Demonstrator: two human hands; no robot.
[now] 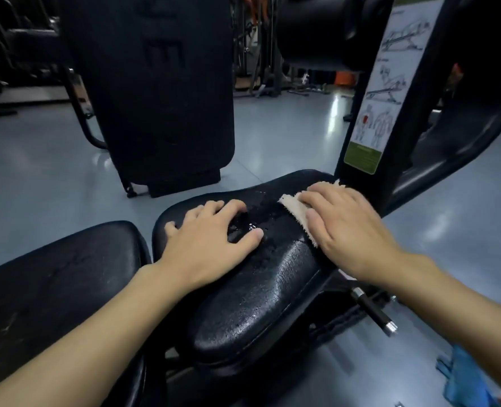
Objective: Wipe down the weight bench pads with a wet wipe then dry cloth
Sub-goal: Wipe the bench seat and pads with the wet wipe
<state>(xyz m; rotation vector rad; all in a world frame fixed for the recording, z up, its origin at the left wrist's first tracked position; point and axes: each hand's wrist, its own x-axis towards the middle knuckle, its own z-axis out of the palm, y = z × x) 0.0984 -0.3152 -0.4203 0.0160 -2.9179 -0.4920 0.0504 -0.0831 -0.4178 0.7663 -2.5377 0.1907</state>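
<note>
Left forearm [96,333] bare to the frame edge, right forearm [463,304] likewise bare, left hand [211,242] and right hand [352,227] bare, fingernails [258,234] short, plain.

No word or number could be read. A white placard [390,83] ran up the black upright [425,92] just beyond the right grip [352,227]. It carried line drawings of a figure exercising, two body outlines with one patch in red, and a green panel [362,157] of print too small to make out. Raised marks on the black shroud [161,54] beyond the left grip [211,239] were also illegible.
</note>
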